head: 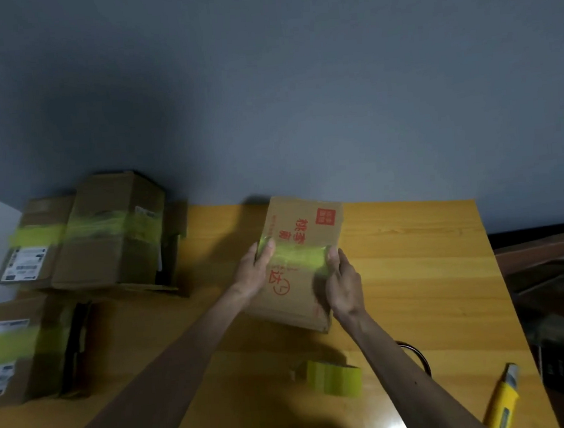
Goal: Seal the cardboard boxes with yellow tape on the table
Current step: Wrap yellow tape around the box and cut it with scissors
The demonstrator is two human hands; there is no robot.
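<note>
Right hand [345, 286]: its fingers [334, 255] lie fairly straight on the right end of a yellow tape strip [294, 256]. They press flat and do not grasp.
Left hand [254, 270]: it grasps the left edge of the printed box [303, 219]. The thumb is on top, on the strip's left end; the other digits wrap down the side, mostly hidden.
Between the fingers: the strip runs from one hand to the other. Its long axis goes left to right across the top of the box.
Printed box: it sits on the desk [413, 264] directly under both hands. Its long axis points away from the person, slightly turned.
Judgement: the strip looks laid, so this box seems close to sealed. Rubbing the ends down is probably what remains.
Tape roll [334, 377]: it lies toward the person from the fingers, just beside the right forearm. The right hand is the nearer one.
Knife [501, 402]: yellow, it lies farther right of the roll, near the desk's right edge.
Cable [418, 355]: a dark loop right of the right forearm.
Taped boxes [113, 230]: these are well to the left of the left hand, each with a yellow band.
Count: one strip under the fingers, one roll, one knife and four boxes, made up of three taped at the left and one in hand. Blur may hide more.
</note>
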